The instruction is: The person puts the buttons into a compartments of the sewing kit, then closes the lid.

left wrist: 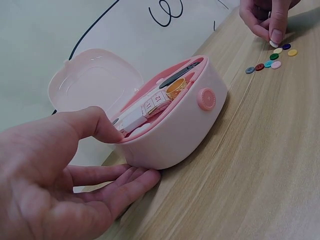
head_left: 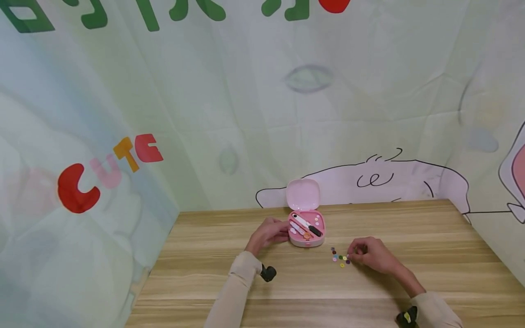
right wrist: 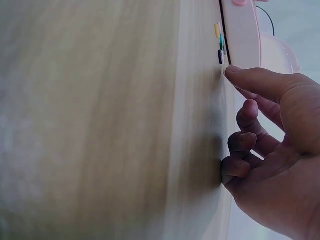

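A pink sewing box [head_left: 306,242] stands with its lid [head_left: 303,195] raised toward the wall. My left hand [head_left: 269,233] holds its left side, thumb at the rim and fingers low against the wall of the box. Inside lie a tape measure [left wrist: 152,104], a black-handled tool [head_left: 314,231] and a few pale buttons [head_left: 317,220]. To the right of the box, my right hand [head_left: 374,255] pinches a white button [left wrist: 273,44] between thumb and forefinger, close over the table. Several coloured buttons, including a yellow button [left wrist: 293,52] and a green button [left wrist: 274,56], lie beside those fingertips.
The wooden table [head_left: 299,300] reaches back to a printed cloth backdrop [head_left: 246,100] with cartoon figures and letters. A small orange-yellow round item [left wrist: 176,88] sits in the front of the box.
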`<state>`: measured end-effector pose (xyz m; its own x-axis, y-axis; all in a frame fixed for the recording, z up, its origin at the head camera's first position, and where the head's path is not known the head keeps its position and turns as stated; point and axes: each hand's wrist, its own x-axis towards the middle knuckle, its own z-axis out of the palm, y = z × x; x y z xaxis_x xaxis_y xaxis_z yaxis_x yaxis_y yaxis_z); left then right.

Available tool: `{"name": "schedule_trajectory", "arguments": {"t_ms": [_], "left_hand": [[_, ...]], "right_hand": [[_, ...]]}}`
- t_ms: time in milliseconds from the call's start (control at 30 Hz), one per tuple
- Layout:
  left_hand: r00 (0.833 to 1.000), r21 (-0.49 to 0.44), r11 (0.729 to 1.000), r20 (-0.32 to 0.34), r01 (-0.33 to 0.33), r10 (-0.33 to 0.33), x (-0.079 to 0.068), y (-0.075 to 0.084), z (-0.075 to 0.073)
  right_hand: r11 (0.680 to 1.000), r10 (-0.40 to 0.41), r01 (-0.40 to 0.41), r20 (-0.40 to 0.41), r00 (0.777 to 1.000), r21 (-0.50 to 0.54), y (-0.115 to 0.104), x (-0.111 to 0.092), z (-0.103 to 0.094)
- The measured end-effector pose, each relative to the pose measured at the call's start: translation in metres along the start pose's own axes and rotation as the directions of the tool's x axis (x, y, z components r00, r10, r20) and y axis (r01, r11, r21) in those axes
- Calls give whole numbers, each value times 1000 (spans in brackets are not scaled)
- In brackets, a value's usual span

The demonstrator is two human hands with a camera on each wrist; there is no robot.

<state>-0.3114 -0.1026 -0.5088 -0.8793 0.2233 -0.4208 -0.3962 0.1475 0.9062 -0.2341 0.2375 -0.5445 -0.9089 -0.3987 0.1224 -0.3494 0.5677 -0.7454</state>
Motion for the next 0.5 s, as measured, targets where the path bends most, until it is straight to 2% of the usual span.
{"name": "schedule_trajectory", "arguments": {"t_ms": [333, 500], "left_hand": [[1000, 1, 1000, -6, 1, -1, 0, 0, 0], [1000, 2, 1000, -4, -5, 5, 0, -1, 0]], "right_hand": [[1000, 26, -26, -9, 1000, -11, -2, 2, -2], [995, 92, -92, -12, 996, 27, -5, 7, -2]]}}
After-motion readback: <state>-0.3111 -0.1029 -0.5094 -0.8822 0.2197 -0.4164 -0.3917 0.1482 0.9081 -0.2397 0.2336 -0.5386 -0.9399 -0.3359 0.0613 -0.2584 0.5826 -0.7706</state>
